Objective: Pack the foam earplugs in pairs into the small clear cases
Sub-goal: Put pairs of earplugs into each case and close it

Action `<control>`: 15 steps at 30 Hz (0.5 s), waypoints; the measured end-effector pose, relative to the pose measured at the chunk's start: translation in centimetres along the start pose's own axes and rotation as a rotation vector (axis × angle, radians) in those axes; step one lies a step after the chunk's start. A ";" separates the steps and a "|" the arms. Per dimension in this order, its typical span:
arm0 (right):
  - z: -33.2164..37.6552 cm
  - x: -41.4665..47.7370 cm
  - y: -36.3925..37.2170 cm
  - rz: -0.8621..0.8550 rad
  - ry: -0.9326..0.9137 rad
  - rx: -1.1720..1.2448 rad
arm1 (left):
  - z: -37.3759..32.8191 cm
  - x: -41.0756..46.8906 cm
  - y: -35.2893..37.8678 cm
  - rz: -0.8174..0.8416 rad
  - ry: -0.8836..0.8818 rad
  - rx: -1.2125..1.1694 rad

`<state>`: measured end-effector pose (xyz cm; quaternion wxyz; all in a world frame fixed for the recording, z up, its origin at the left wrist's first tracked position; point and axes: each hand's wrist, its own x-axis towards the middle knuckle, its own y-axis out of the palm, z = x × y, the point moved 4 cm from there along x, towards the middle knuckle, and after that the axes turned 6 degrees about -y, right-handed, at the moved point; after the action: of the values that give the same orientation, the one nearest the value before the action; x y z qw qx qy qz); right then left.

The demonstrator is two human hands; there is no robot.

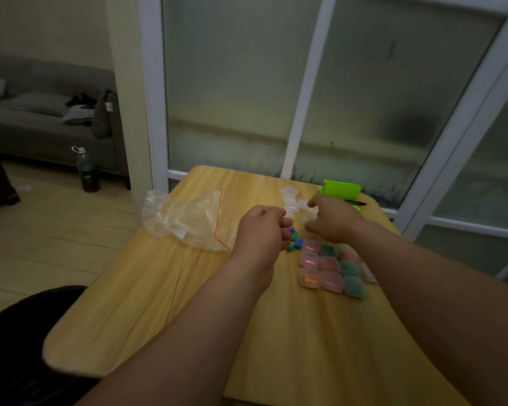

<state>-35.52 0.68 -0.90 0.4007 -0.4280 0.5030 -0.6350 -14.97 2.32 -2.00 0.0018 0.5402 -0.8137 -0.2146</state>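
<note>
Foam earplugs (294, 244) are lying on the table (188, 288); the left hand (260, 234) is pinching a purple earplug (290, 230), and the right hand (333, 219) is gripping a clear case (310, 213).

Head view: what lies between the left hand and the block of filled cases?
Loose earplugs, purple, green and blue, lie on the table between the left hand and the filled cases, seen in the head view.

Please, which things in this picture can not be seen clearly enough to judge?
Head view: inside of the left hand, hidden by its own back; whether it pinches the purple earplug is unclear.
Head view: the clear case in the right hand, open or closed, too blurred.
Head view: the filled cases, earplug count inside, too small.
</note>
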 end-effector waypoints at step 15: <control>8.6 -15.6 -3.9 -0.260 -0.276 0.688 | -0.7 -5.6 -2.7 0.363 -0.085 0.067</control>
<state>-22.83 13.51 1.87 0.5009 -0.4100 0.1438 -0.7486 -10.04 6.14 -1.01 -0.0121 0.3749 -0.9038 -0.2060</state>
